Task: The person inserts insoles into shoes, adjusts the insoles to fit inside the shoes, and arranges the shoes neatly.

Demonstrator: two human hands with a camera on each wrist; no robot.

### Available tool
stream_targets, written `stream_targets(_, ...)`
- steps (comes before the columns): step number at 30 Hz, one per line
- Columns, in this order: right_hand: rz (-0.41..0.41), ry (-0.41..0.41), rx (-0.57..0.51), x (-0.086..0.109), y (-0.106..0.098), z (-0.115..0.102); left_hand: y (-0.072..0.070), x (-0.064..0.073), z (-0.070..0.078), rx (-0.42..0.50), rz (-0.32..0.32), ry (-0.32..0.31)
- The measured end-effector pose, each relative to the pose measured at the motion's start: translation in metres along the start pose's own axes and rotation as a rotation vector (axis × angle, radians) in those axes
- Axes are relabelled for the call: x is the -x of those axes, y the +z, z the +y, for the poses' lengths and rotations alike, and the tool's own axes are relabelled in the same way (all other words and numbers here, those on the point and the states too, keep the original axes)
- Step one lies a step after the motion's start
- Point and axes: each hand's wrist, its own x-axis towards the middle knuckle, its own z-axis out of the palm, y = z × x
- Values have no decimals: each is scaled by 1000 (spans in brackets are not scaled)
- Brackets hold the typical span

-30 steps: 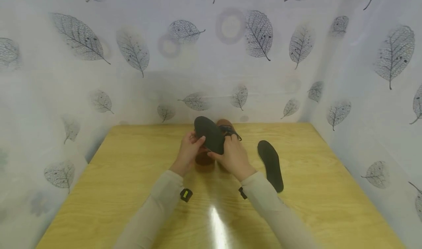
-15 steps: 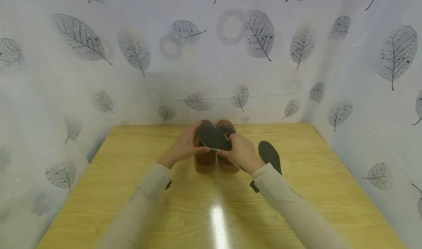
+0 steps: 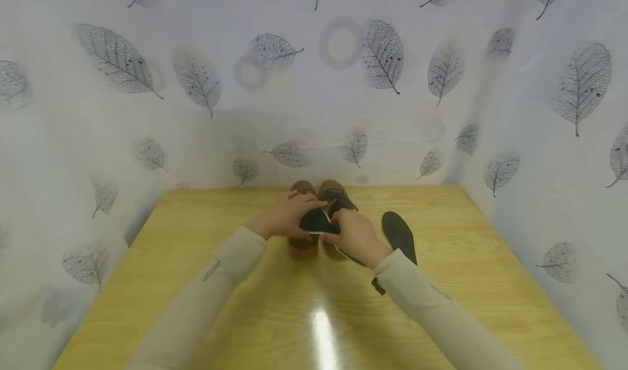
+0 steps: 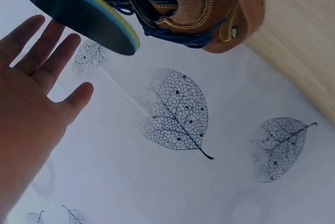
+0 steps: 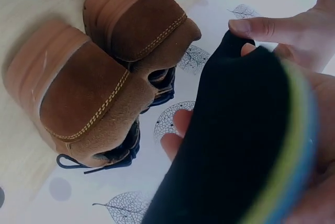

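At the left of the head view, a pale backdrop printed with grey skeleton leaves [image 3: 116, 58] rises behind a yellow wood-grain table [image 3: 127, 283]. A light-sleeved arm reaches from the lower left to the left hand [image 3: 284, 214], just left of centre. Its fingers are spread and nearly straight, as the left wrist view shows at its left edge; whether every fingertip touches the insole beside them is hard to tell.

At centre, under the hands, two brown shoes stand side by side, toes toward the backdrop: the left shoe [image 3: 302, 251] and the right shoe [image 3: 331, 188]. In the wrist views they show yellow stitching and dark blue laces [image 4: 191, 40].

The black insole [image 3: 314, 221] is at centre, raised above the shoes between the hands; its edge has yellow and blue layers in the wrist views. Right of centre, the right hand [image 3: 357, 236] pinches the insole, thumb on one side and fingers on the other.

Farther right, a second black insole [image 3: 398, 232] lies flat on the table, its lower end hidden by the right sleeve [image 3: 417, 293].
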Motion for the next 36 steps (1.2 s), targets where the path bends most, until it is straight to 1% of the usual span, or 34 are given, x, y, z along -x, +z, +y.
stream_targets(5, -15, -35, -54, 1, 1, 3, -1, -2, -1, -27, -14, 28)
stream_targets(9, -32, -52, -98, 0, 3, 6, 0, -3, -3, 2, 12, 63)
stream_targets(12, -76, -35, -172, -1, 5, 8, 1, -3, -4, 41, 36, 93)
stream_targets(15, -114, 13, -242, -3, 7, 9, 3, -4, -6, 63, 57, 121)
stream_targets(17, -110, 34, -257, -3, 9, 10, 4, -5, -7, 67, 70, 134)
stream_targets(20, -74, 52, -270, -4, 10, 10, 6, -7, -8, 79, 85, 136)
stream_targets(23, -45, 57, -293, -3, 11, 10, 7, -8, -9, 104, 78, 133)
stream_targets(25, -40, 61, -317, -2, 12, 11, 6, -7, -10, 140, 55, 120)
stream_targets(27, -37, 63, -343, 0, 13, 12, 4, -6, -13, 220, 37, 112)
stream_targets(29, -40, 77, -375, 3, 13, 14, 2, -4, -19, 303, 61, 108)
stream_targets(30, -42, 83, -391, 5, 13, 15, 1, -3, -24, 329, 91, 102)
stream_targets(32, -41, 101, -415, 8, 13, 17, 0, -1, -32, 357, 162, 62)
stream_targets(33, -40, 109, -423, 9, 12, 17, 1, -2, -36, 343, 199, 34)
stream_targets(34, -41, 118, -427, 10, 12, 18, 2, -3, -40, 311, 225, -11)
stream_targets(36, -41, 128, -430, 12, 10, 17, 7, -6, -44, 245, 237, -116)
